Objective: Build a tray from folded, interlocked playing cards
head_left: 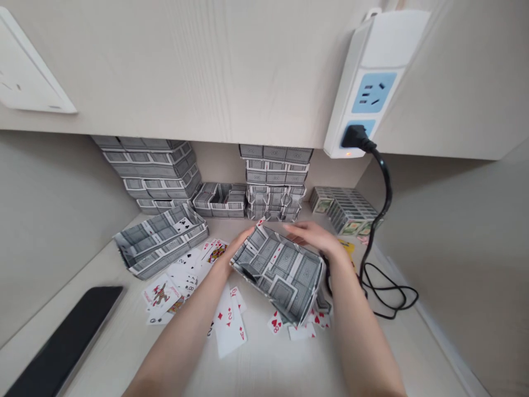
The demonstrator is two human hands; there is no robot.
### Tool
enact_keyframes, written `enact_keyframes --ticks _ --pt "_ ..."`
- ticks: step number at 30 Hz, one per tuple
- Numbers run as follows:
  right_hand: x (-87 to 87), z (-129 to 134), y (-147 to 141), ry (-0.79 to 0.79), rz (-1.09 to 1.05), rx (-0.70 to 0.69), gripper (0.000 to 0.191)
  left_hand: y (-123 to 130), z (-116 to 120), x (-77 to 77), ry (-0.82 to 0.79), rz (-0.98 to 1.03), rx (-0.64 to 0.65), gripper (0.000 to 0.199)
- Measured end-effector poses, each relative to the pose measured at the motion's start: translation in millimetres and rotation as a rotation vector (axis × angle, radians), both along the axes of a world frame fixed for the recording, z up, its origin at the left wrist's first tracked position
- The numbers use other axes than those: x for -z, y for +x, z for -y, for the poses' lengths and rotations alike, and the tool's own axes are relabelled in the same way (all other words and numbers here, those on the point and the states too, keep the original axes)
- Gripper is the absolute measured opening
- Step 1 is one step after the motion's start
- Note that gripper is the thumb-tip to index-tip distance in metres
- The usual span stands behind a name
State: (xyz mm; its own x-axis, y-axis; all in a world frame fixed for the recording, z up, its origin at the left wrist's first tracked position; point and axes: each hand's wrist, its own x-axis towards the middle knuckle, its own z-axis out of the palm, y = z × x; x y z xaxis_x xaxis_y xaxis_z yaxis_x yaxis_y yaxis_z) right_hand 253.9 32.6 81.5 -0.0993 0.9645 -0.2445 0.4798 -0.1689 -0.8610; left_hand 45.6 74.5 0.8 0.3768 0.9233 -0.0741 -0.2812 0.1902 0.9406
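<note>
I held a box point(281, 267) in the middle of the scene, tilted above the table point(281, 369), its open side facing me. My left hand point(239, 242) was clamped on its left end; my right hand point(314, 237) curved behind its far side, and I could not tell whether those fingers pressed on it. Loose cards point(229, 331) lay to the left and beneath. Left of these sat a longer box point(169, 253). Farther off, 2 stacks, left point(157, 171) and right point(276, 175), flanked 1 low box point(223, 209). A cable point(387, 187) hung at right.
</note>
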Motion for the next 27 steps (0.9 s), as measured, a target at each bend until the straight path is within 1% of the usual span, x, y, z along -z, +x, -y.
enact_keyframes --ticks 1,3,5,7,9,10,11,14,15,18,21,24,27 --pt "-1.9 2 6 0.042 -0.004 0.038 0.047 0 -2 0.6 0.033 0.017 -0.011 0.046" --pt "-7.4 6 11 0.18 0.033 0.097 0.044 1 -6 2.8 0.105 0.038 -0.069 0.044" --pt "-14.5 11 6 0.308 0.134 0.111 0.039 2 -7 5.3 0.166 0.039 -0.122 0.043" --pt "-21.1 16 -9 0.355 0.27 0.126 0.032 4 -5 7.4 0.197 0.034 -0.155 0.044" --pt "-24.6 20 -30 0.413 0.368 0.167 0.027 6 -4 9.1 0.214 0.031 -0.187 0.045" --pt "-24.4 22 -41 0.426 0.4 0.147 0.025 7 -3 9.9 0.222 0.029 -0.207 0.045" --pt "-22.9 24 -51 0.401 0.426 0.11 0.024 8 -3 10.7 0.228 0.026 -0.23 0.046" --pt "-11.6 26 -77 0.285 0.436 -0.072 0.024 9 -5 13.2 0.239 -0.013 -0.317 0.049" --pt "-6.5 25 -83 0.257 0.462 -0.092 0.024 9 -6 14.0 0.243 -0.027 -0.338 0.049" --pt "8.5 22 -97 0.226 0.522 -0.096 0.026 9 -7 15.8 0.274 -0.056 -0.348 0.05" --pt "18.3 20 -106 0.234 0.557 -0.052 0.026 8 -6 16.4 0.285 -0.075 -0.336 0.052" --pt "21.9 19 -112 0.242 0.61 -0.02 0.027 8 -6 16.7 0.275 -0.098 -0.35 0.05" --pt "21.6 22 -117 0.266 0.722 0.005 0.027 9 -7 18.0 0.276 -0.118 -0.361 0.046"
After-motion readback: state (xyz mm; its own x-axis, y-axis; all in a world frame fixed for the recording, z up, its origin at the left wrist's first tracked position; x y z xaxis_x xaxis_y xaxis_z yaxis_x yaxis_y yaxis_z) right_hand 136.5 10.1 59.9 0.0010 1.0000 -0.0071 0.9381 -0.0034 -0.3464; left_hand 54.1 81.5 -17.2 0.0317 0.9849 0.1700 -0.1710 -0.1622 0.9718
